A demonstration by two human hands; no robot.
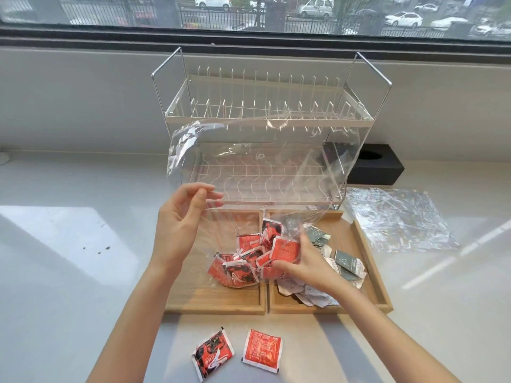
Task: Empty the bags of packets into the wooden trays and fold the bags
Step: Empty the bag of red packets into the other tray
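nearest you, two red packets (237, 351) lie loose on the counter (69, 272), short of the trays. your left hand (179, 230) pinches the clear bag (262, 167) edge, lifting it over the left tray (215, 304), while your right hand (301, 264) grips its lower part among red packets beside the right tray (370, 261) of grey ones. behind stand a rack (265, 117), a flat bag (398, 219) and a black box (373, 167).

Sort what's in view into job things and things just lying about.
Job: clear bag pinched by left hand, right hand, red packets, left tray, right tray, green packets, emptied bag, two stray packets.
Lying about: dish rack, black tissue box.
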